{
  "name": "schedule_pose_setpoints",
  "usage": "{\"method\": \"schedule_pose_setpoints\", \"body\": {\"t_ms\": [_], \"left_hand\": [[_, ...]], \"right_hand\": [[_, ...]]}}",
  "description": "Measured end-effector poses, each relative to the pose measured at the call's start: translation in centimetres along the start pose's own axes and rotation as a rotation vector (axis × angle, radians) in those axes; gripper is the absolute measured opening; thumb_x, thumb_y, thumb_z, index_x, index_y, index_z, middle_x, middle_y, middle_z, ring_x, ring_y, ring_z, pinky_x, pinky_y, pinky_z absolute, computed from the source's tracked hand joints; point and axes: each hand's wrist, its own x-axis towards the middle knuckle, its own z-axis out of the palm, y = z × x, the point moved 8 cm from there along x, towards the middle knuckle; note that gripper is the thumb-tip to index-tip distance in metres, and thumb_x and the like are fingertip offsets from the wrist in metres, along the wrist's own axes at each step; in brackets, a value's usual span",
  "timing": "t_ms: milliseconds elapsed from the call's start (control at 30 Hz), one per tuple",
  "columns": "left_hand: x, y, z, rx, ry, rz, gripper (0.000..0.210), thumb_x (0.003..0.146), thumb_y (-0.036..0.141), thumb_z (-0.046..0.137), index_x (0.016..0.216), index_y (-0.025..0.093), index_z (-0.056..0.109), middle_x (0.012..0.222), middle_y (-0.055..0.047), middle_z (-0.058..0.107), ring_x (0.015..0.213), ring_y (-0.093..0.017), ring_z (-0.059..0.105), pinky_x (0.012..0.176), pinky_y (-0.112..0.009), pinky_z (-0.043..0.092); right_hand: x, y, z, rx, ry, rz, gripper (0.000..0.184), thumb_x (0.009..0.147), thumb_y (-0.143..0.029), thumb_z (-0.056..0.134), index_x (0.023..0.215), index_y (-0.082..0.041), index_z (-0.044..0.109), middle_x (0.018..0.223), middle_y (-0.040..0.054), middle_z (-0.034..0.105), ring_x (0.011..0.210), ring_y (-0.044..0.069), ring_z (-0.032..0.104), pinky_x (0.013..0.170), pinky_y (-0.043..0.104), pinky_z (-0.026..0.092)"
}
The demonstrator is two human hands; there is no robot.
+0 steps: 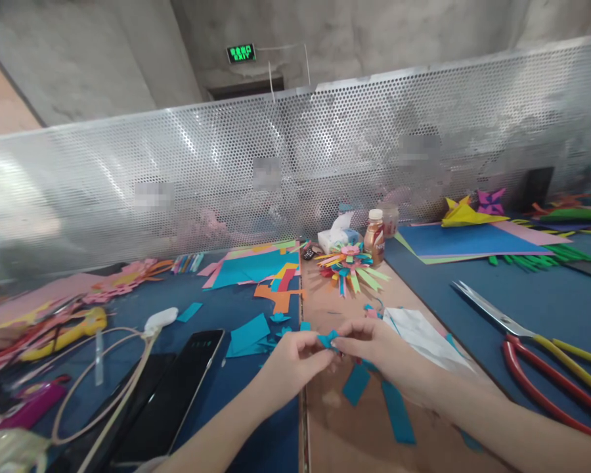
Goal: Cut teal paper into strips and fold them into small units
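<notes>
Here's the table (335, 437), blue either side of brown: a black phone (172, 394) and scissors (515, 325) on the blue; teal strips (398, 414), bottle (375, 243) and tissue pack (329, 242) along the brown.

left grip (295, 360), right grip (369, 345) | pinching folded blue paper (328, 339) | scissors (511, 325) at right | phone (177, 394) at left

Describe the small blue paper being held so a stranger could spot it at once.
Find the brown strip between blue table surfaces. Near its left edge, the left grip and right grip almost meet. Pinched between them is the small blue paper; nearby blue pieces lie loose.
</notes>
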Motion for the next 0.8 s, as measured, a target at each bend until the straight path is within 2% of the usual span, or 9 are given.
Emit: {"method": "schedule_pose_setpoints", "body": {"t_ms": [233, 367, 500, 667, 800], "left_hand": [[-0.1, 0.6, -0.2, 0.123, 0.004, 0.031, 0.019, 0.072, 0.027, 0.052, 0.067, 0.011, 0.063, 0.064, -0.004, 0.063, 0.056, -0.013, 0.052, 0.051, -0.022, 0.036], [-0.2, 0.7, 0.0, 0.135, -0.002, 0.059, 0.02, 0.072, 0.028, 0.052, 0.066, 0.011, 0.062, 0.063, -0.004, 0.063, 0.058, -0.014, 0.053, 0.052, -0.022, 0.036], [-0.2, 0.6, 0.4, 0.121, -0.037, 0.074, 0.018, 0.071, 0.026, 0.052, 0.069, 0.011, 0.062, 0.065, -0.004, 0.063, 0.062, -0.016, 0.055, 0.055, -0.023, 0.037], [-0.1, 0.2, 0.5, -0.009, -0.045, -0.006, 0.015, 0.067, 0.022, 0.053, 0.072, 0.012, 0.062, 0.062, -0.002, 0.063, 0.056, -0.013, 0.054, 0.048, -0.02, 0.035], [0.0, -0.3, 0.5, -0.11, -0.052, -0.093, 0.017, 0.067, 0.021, 0.051, 0.073, 0.012, 0.065, 0.067, -0.003, 0.065, 0.049, -0.009, 0.051, 0.042, -0.017, 0.029]], "right_hand": [[0.1, 0.3, -0.2, 0.036, 0.013, -0.056, 0.016, 0.07, -0.03, 0.061, 0.066, -0.014, 0.06, 0.063, 0.0, 0.061, 0.062, 0.011, 0.055, 0.059, 0.021, 0.039], [-0.1, -0.1, -0.2, -0.036, 0.004, -0.075, 0.015, 0.07, -0.03, 0.06, 0.068, -0.015, 0.059, 0.063, -0.0008, 0.059, 0.061, 0.01, 0.053, 0.057, 0.021, 0.038], [-0.5, -1.0, 0.0, -0.142, 0.025, -0.14, 0.016, 0.071, -0.028, 0.059, 0.062, -0.014, 0.056, 0.058, -0.0027, 0.055, 0.057, 0.009, 0.049, 0.054, 0.019, 0.036], [-0.5, -0.9, 0.5, -0.166, -0.012, -0.129, 0.02, 0.075, -0.03, 0.055, 0.063, -0.014, 0.053, 0.057, -0.0027, 0.052, 0.055, 0.008, 0.046, 0.052, 0.019, 0.034], [-0.6, -1.6, 0.5, -0.268, -0.01, -0.167, 0.028, 0.082, -0.033, 0.044, 0.061, -0.015, 0.05, 0.057, -0.0033, 0.047, 0.055, 0.009, 0.043, 0.054, 0.02, 0.033]]}}
